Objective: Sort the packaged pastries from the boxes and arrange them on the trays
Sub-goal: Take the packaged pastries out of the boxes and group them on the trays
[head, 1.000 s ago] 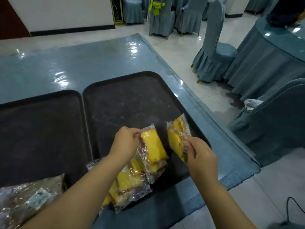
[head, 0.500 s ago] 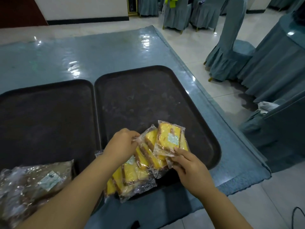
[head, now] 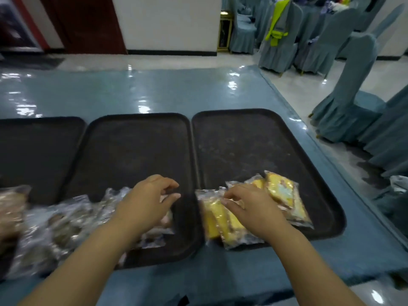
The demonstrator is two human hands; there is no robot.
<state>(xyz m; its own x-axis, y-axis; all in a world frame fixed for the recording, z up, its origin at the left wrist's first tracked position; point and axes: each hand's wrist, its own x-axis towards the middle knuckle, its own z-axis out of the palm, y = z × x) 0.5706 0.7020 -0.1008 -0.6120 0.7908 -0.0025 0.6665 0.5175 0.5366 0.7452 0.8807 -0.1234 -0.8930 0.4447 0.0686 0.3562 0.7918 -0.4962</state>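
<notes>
Seemingly mid-arranging, the right hand rested spread on the yellow pastries beneath it in the right tray, while the left hand, half-curled and empty, hovered above brown packs needing pickup next.

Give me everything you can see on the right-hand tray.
The right-hand tray is dark, rectangular, with rounded corners and a low raised rim; its surface looks scuffed. It lies flat on the blue table, close beside the middle tray. Its far part is bare; yellow wrapped pastries overlap along its near end, under the right hand.
</notes>
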